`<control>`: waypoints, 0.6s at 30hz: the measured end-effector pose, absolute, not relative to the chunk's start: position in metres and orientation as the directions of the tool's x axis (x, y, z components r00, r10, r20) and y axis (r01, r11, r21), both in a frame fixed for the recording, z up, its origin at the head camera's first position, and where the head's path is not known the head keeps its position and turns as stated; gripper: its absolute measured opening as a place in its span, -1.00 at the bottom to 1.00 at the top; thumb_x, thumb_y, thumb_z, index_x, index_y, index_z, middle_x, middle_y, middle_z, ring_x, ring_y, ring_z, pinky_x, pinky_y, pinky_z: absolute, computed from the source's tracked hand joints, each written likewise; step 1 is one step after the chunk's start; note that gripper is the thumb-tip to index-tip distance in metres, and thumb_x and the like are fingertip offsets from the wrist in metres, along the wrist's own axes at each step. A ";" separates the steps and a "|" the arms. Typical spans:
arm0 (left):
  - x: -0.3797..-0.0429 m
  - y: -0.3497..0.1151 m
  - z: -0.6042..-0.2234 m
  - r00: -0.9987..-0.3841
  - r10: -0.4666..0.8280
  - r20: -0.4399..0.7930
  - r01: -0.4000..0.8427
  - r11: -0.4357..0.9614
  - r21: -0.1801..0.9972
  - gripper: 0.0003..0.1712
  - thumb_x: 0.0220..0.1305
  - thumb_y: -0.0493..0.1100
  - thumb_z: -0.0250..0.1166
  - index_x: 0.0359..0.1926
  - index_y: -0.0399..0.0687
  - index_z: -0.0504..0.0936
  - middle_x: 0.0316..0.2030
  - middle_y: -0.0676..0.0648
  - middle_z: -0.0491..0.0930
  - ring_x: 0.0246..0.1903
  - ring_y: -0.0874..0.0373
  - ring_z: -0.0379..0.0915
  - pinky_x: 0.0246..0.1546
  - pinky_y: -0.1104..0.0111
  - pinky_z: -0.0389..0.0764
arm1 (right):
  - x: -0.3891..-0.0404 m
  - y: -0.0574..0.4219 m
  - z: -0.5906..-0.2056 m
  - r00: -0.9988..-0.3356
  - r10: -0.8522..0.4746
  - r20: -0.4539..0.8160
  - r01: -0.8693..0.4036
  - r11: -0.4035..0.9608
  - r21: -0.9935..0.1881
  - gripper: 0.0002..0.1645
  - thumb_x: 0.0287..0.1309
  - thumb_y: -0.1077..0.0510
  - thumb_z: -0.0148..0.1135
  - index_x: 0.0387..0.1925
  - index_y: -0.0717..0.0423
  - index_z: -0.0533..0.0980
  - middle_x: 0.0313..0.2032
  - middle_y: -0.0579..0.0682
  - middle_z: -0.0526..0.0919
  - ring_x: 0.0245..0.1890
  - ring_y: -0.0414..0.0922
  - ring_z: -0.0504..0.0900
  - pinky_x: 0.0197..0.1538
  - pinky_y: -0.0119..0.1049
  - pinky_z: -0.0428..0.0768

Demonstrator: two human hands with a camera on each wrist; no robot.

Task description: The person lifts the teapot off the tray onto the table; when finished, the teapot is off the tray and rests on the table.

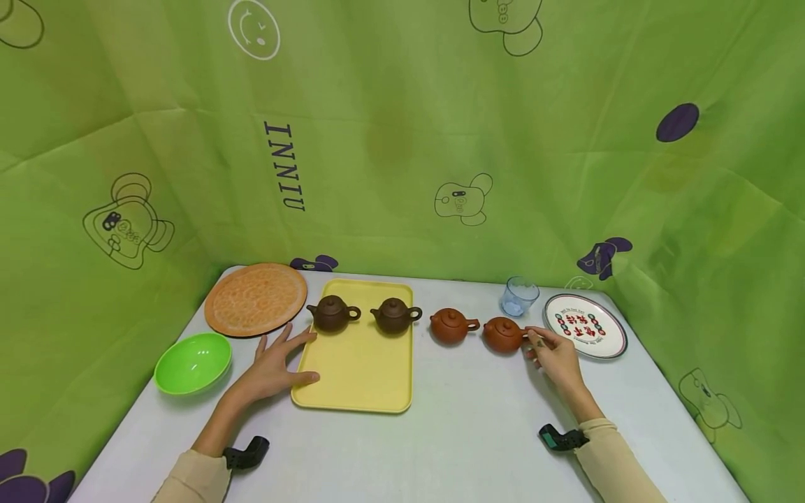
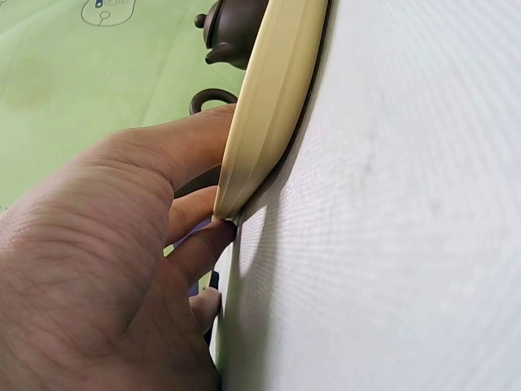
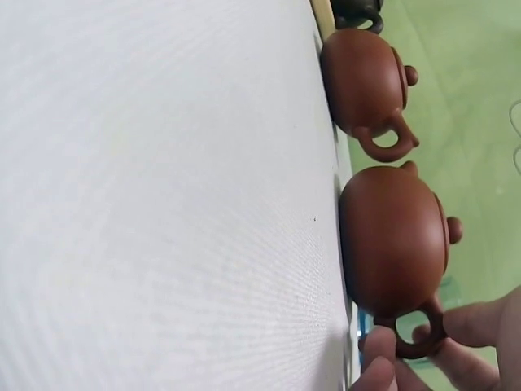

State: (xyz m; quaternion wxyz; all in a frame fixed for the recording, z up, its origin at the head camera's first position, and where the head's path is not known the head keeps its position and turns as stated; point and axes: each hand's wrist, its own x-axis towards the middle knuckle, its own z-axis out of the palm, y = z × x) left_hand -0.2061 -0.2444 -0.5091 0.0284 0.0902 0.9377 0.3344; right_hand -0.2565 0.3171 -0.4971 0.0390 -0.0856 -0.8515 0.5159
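Pinching teapot handle (image 3: 418,350), right hand (image 1: 556,358); touching tray (image 1: 358,374), seemingly, left hand (image 1: 272,369).

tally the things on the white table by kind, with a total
Reddish-brown round teapots: 2
Dark brown round teapots: 2
Yellow rectangular tray: 1
Green round bowl: 1
Bluish transparent cup: 1
White printed plate: 1
Orange round mat: 1
Total: 9

Caught only part of a dark teapot (image 2: 238,31), left wrist view, clipped on top, screened by the yellow tray (image 2: 273,94)! Lost part of the right hand (image 3: 476,330) off the right wrist view! Couldn't read tiny lettering (image 1: 572,311) on the white plate (image 1: 613,337)!
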 end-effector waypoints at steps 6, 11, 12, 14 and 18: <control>-0.207 -0.245 -0.511 -0.982 0.188 0.007 0.150 0.762 0.630 0.04 0.09 0.19 0.62 0.52 -0.05 0.45 0.57 -0.34 0.30 0.65 -0.50 -0.20 0.54 -0.49 -0.46 | -0.255 0.314 -0.491 -0.983 0.174 0.066 0.034 0.515 -0.856 -0.48 0.57 -0.02 0.17 0.34 0.21 0.57 0.03 0.33 0.80 -0.48 -0.25 0.73 -0.49 -0.36 0.65; -0.206 -0.245 -0.511 -0.981 0.192 0.016 0.159 0.763 0.627 0.04 0.09 0.19 0.62 0.52 -0.06 0.45 0.56 -0.34 0.31 0.65 -0.51 -0.19 0.54 -0.50 -0.45 | -0.256 0.309 -0.482 -0.972 0.185 0.147 -0.024 0.542 -0.840 -0.47 0.56 0.00 0.19 0.38 0.19 0.54 0.13 0.36 0.74 -0.43 -0.27 0.77 -0.46 -0.43 0.66; -0.206 -0.245 -0.511 -0.981 0.193 0.017 0.161 0.763 0.626 0.04 0.09 0.19 0.62 0.52 -0.06 0.45 0.56 -0.34 0.31 0.64 -0.51 -0.19 0.54 -0.50 -0.45 | -0.256 0.308 -0.480 -0.969 0.188 0.159 -0.032 0.543 -0.839 -0.46 0.56 0.00 0.19 0.38 0.19 0.53 0.15 0.35 0.73 -0.42 -0.27 0.77 -0.45 -0.44 0.66; -0.206 -0.245 -0.511 -0.981 0.193 0.018 0.162 0.764 0.625 0.04 0.09 0.19 0.62 0.52 -0.07 0.45 0.56 -0.34 0.31 0.64 -0.51 -0.19 0.54 -0.50 -0.45 | -0.255 0.304 -0.476 -0.965 0.191 0.178 -0.051 0.532 -0.845 -0.46 0.55 0.01 0.20 0.40 0.19 0.51 0.18 0.35 0.72 -0.40 -0.29 0.78 -0.43 -0.47 0.66; -0.206 -0.245 -0.510 -0.982 0.189 0.011 0.154 0.766 0.624 0.04 0.09 0.20 0.62 0.52 -0.06 0.44 0.57 -0.35 0.30 0.65 -0.51 -0.20 0.54 -0.50 -0.46 | -0.255 0.294 -0.466 -0.966 0.166 0.199 -0.087 0.517 -0.852 -0.47 0.54 0.01 0.23 0.37 0.19 0.53 0.18 0.36 0.71 -0.41 -0.35 0.78 -0.42 -0.48 0.67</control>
